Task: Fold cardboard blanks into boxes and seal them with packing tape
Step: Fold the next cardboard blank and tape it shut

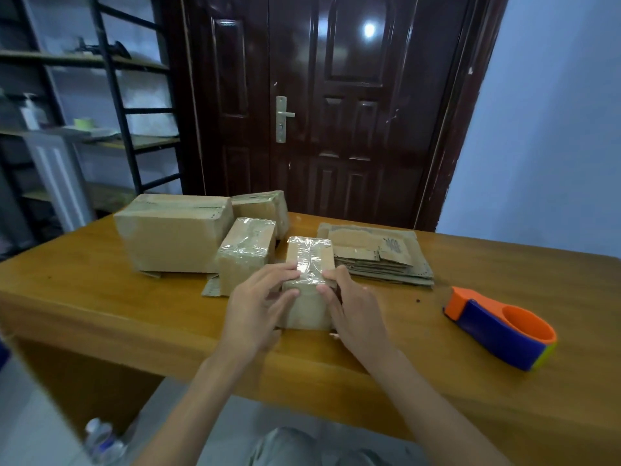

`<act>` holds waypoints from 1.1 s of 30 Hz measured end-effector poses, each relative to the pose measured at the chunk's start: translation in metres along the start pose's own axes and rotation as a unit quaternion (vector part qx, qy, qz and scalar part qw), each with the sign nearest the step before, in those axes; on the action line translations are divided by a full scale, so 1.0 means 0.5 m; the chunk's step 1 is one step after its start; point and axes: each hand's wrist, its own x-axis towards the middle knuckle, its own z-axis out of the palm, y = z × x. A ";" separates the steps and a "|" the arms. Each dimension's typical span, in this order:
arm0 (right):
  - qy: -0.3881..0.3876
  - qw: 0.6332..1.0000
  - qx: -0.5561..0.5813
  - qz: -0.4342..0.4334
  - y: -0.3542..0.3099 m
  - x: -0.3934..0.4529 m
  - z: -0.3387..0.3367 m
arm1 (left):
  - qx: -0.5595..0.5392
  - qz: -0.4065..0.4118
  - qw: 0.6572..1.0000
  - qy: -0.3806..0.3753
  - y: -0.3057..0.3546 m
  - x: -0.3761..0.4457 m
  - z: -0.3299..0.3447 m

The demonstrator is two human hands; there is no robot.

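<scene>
The small box (309, 287) sits near the front edge of the desk (100, 297), right between the two hands. It has shiny tape on top, and its long side runs away from the person, toward the door (336, 95).

Going from left to right: far back on the left is a big box (171, 233), then two more taped boxes — one behind (265, 206) and one in front (245, 253). Next comes the left hand (258, 304). Its fingers are bent over the small box's top left edge and press on the tape. The right hand (353, 311) does the same on the other side, so both hands hold the box from the sides. Both are just as near to it.

Behind the right hand is a pile of flat blanks (379, 257) (not folded yet). Far right lies the orange and blue tape tool (500, 327), well apart from the hands — the right hand is nearer to it.

I think the tape is being rubbed down now.
</scene>
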 end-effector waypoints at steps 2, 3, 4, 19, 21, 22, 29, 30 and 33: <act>-0.005 1.000 0.007 0.011 -0.004 0.012 0.015 | 0.003 -0.007 1.000 -0.001 -0.010 0.010 -0.005; -0.002 1.000 0.007 0.014 -0.004 0.017 0.021 | 0.007 -0.011 1.000 -0.004 -0.014 0.015 -0.007; 0.001 1.000 0.008 0.018 -0.003 0.021 0.025 | 0.012 -0.014 1.000 -0.008 -0.019 0.019 -0.008; -0.126 0.965 0.167 0.156 0.043 0.085 -0.081 | 0.160 -0.015 0.987 0.030 0.042 0.077 0.001; -0.077 0.982 0.078 0.156 0.096 0.114 -0.110 | 0.188 0.057 0.980 0.034 0.096 0.091 0.030; -0.064 0.986 0.017 0.154 0.124 0.130 -0.120 | 0.191 0.085 0.978 0.021 0.114 0.099 0.052; -0.253 0.914 -0.258 0.182 0.255 0.184 -0.127 | 0.128 0.100 0.977 -0.137 0.128 0.075 0.267; -0.258 0.914 -0.256 0.180 0.265 0.183 -0.122 | 0.138 0.081 0.975 -0.151 0.120 0.068 0.283; -0.256 0.917 -0.245 0.182 0.285 0.173 -0.113 | 0.160 0.042 0.974 -0.157 0.101 0.069 0.300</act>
